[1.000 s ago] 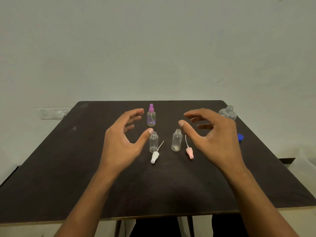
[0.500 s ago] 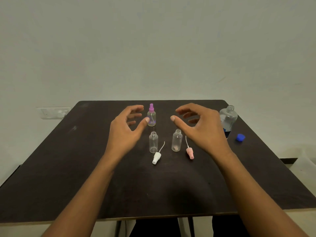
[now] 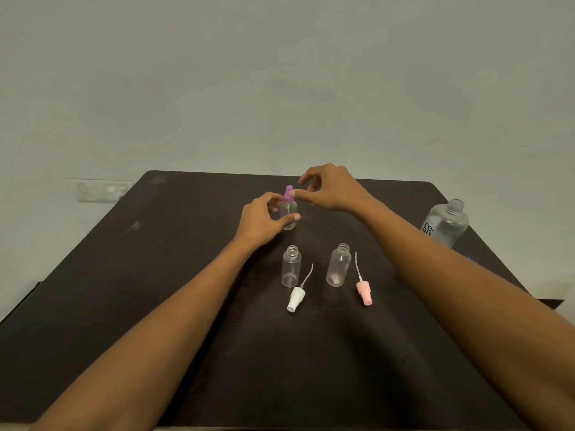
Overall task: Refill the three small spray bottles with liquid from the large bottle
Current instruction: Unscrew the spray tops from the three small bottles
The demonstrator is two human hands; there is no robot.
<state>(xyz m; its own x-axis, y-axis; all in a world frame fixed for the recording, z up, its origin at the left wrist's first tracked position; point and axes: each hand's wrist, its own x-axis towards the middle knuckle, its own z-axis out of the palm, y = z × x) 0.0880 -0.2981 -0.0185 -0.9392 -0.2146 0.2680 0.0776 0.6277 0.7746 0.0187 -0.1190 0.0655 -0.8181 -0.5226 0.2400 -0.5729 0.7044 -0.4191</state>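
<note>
A small clear spray bottle with a purple top (image 3: 289, 209) stands at the middle of the dark table (image 3: 155, 275). My left hand (image 3: 264, 220) wraps its fingers around the bottle's body. My right hand (image 3: 333, 189) has its thumb and fingers at the purple spray top. Nearer to me stand two uncapped small bottles, one on the left (image 3: 291, 266) and one on the right (image 3: 339, 265). A white spray head (image 3: 296, 298) and a pink spray head (image 3: 364, 292) lie beside them. The large clear bottle (image 3: 446, 223) stands uncapped at the right edge.
A pale wall rises behind the table, with a white switch plate (image 3: 99, 189) at the left. A trace of the blue cap (image 3: 473, 259) shows past my right forearm. Both forearms stretch over the table's near half.
Both hands moved forward from above the two open bottles to the purple-topped bottle. My left hand closed around its body and my right hand came to its top.
</note>
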